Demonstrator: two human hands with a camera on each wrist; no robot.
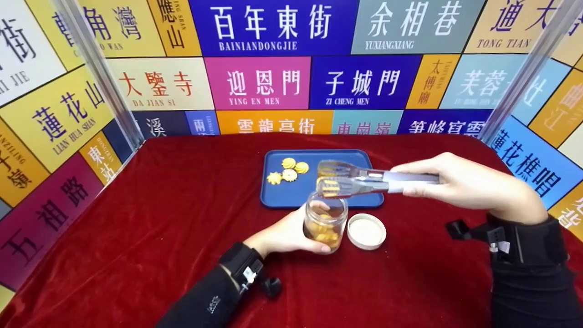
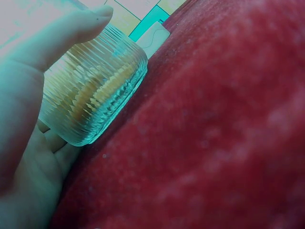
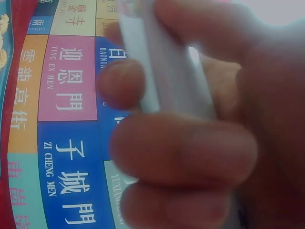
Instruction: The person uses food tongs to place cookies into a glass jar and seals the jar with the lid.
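Observation:
My left hand [image 1: 284,234] grips a ribbed clear glass jar [image 1: 329,216], thumb and fingers round its sides. Several golden cookies [image 1: 324,234] lie in the jar, whose mouth is uncovered; the left wrist view shows their ridged edges through the glass. In my right hand [image 1: 464,182] are metal tongs [image 1: 364,181] with pale grey handles, the fingers curled round them. The slotted tong heads hang just above the jar's mouth. Something yellow, apparently a cookie [image 1: 329,187], shows between them, partly hidden by the metal. The right wrist view has only the blurred handle and fingers.
Behind the jar lies a blue tray [image 1: 273,198] with several cookies [image 1: 289,175] on its left part. A white round lid [image 1: 366,231] rests right of the jar. Red cloth [image 1: 182,218] covers the table, and panels of printed signs [image 1: 257,83] stand around it.

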